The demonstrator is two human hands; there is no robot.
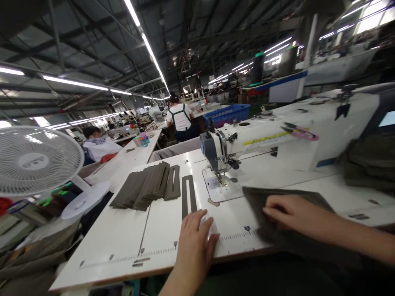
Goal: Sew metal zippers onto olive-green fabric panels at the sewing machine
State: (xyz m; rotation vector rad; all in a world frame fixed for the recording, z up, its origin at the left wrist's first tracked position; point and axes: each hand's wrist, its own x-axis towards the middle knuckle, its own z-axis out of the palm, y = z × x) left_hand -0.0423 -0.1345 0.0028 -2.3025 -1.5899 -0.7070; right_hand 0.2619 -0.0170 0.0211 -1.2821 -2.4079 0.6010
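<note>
My left hand [195,243] lies palm down on the white sewing table, fingers apart, at the near end of a dark slotted fabric strip [184,193]; whether it touches the strip is hard to tell. My right hand [291,211] is closed on a dark olive fabric piece [257,201], which hangs over the table's front edge. Ahead of both hands stands a white sewing machine [216,152], its needle area [222,179] bare of cloth. Left of the strip, a fanned row of similar slotted fabric pieces [145,185] rests on the table.
A white fan [37,162] stands at the left above folded fabric [33,263]. Pink-handled thread snips [300,131] lie on the machine arm. More dark fabric [370,162] is heaped at right. Beyond are a blue crate [226,115] and a seated co-worker [180,117].
</note>
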